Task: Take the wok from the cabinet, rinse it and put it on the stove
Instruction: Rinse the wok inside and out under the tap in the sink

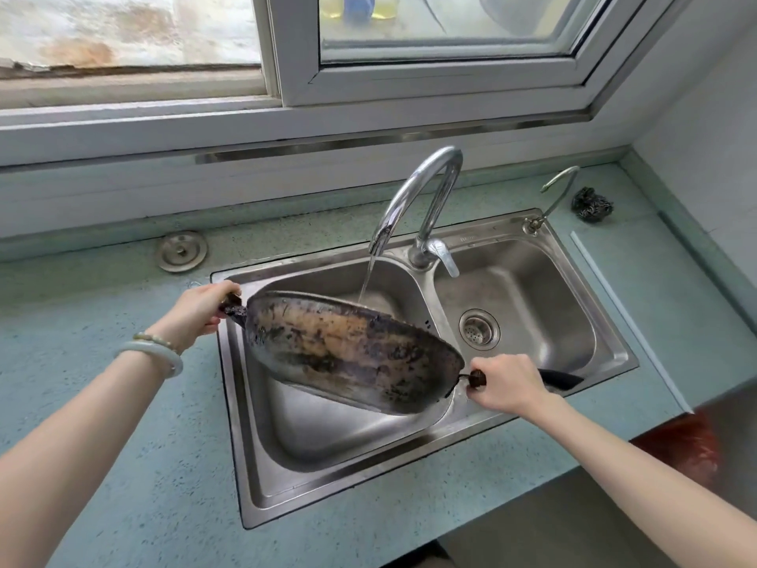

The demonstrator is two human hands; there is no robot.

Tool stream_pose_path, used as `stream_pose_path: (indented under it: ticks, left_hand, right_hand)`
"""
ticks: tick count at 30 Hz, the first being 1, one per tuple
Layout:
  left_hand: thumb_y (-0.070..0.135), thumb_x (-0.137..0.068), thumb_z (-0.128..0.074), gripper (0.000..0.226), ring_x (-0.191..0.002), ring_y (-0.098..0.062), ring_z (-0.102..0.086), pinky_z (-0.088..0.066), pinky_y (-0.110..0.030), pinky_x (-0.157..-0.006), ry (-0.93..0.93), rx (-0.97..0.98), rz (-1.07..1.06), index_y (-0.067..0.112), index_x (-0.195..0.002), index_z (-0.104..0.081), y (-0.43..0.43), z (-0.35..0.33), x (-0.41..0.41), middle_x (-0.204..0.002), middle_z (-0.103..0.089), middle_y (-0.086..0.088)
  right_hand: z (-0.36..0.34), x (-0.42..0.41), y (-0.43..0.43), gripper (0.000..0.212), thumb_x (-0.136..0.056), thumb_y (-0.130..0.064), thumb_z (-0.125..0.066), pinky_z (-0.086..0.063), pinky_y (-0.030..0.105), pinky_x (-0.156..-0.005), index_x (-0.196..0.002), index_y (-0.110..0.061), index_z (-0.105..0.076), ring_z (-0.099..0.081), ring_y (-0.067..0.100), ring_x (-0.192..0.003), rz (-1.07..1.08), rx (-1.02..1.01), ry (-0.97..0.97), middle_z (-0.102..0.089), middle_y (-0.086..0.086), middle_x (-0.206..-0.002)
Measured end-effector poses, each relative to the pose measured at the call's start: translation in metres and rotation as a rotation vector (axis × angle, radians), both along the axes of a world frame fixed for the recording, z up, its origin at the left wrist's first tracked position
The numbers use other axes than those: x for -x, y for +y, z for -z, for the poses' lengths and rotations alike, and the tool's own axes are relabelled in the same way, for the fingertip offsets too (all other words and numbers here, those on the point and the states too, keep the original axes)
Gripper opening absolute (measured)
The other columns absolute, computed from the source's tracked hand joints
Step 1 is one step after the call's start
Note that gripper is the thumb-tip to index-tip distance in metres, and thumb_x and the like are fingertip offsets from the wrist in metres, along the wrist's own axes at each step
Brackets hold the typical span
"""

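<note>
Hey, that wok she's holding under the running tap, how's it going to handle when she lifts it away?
The wok looks like rigid metal, probably heavy: both hands grip it. It is tipped on edge, so water likely spills out. The wet handles may be slippery.

View: single head-worn wide-angle camera; no second view to share the scene.
Position: above the counter (123,465), at its front edge.
Direction: faced forward and down, toward the double sink (450,453) and the window (286,88) behind it.
Range: close; both forearms entered from the bottom corners.
Centre of frame: the faucet (426,198) and the left basin.
Distortion: straight edges bowed toward the borders.
</note>
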State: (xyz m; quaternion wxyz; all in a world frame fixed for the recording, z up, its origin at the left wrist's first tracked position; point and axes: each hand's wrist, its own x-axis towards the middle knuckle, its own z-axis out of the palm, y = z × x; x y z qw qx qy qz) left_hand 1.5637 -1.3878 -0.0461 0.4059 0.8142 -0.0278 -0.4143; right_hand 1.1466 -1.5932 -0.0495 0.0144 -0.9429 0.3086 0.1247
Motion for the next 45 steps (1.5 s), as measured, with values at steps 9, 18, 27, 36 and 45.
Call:
stream_pose_path:
  ticks: [9, 18, 27, 36, 45]
  left_hand:
    - [0.077, -0.050, -0.073, 0.091, -0.066, -0.012, -0.042, -0.031, -0.025, -0.063, 0.165, 0.174, 0.298, 0.008, -0.109, -0.065, 0.019, 0.009, -0.017, -0.059, -0.052, 0.007]
    - [0.057, -0.044, -0.074, 0.066, -0.084, -0.020, -0.047, -0.034, -0.028, -0.067, 0.019, 0.005, 0.494, 0.032, -0.104, -0.065, 0.043, 0.027, -0.019, -0.094, -0.059, -0.005]
    - [0.034, -0.085, -0.068, 0.010, -0.082, -0.009, -0.059, -0.046, -0.026, -0.085, -0.168, 0.071, 0.415, 0.030, -0.094, -0.069, 0.024, 0.041, -0.012, -0.075, -0.070, 0.023]
    - [0.052, -0.082, -0.065, 0.029, -0.076, -0.017, -0.051, -0.031, -0.029, -0.065, -0.175, -0.021, 0.393, 0.024, -0.084, -0.071, 0.024, 0.062, -0.012, -0.078, -0.058, -0.002]
    - [0.052, -0.086, -0.059, 0.049, -0.049, -0.018, -0.034, -0.020, -0.030, -0.054, -0.260, -0.146, 0.368, 0.007, -0.068, -0.062, 0.006, 0.060, -0.002, -0.048, -0.037, 0.001]
  right_hand:
    - [0.007, 0.001, -0.007, 0.040, -0.060, -0.048, -0.049, -0.035, 0.028, -0.063, -0.087, -0.027, -0.070, -0.066, 0.022, -0.090, 0.126, -0.155, 0.114, -0.072, -0.002, -0.083]
    - [0.020, 0.003, -0.007, 0.037, -0.056, -0.045, -0.054, -0.038, 0.029, -0.062, -0.081, -0.023, -0.069, -0.060, 0.022, -0.075, 0.164, -0.290, 0.186, -0.063, -0.001, -0.068]
    - [0.036, -0.005, -0.008, 0.026, -0.055, -0.037, -0.059, -0.036, 0.031, -0.053, -0.055, -0.016, -0.044, -0.042, 0.019, -0.053, 0.301, -0.557, 0.225, -0.045, -0.003, -0.053]
    - [0.032, -0.012, -0.022, 0.024, -0.055, -0.032, -0.062, -0.032, 0.028, -0.053, -0.047, -0.020, -0.042, -0.041, 0.015, -0.047, 0.373, -0.725, 0.275, -0.044, -0.007, -0.047]
    - [0.023, -0.017, -0.040, 0.028, -0.061, -0.026, -0.063, -0.043, 0.033, -0.056, -0.084, -0.010, -0.060, -0.060, 0.022, -0.071, 0.372, -0.545, 0.043, -0.065, 0.004, -0.074]
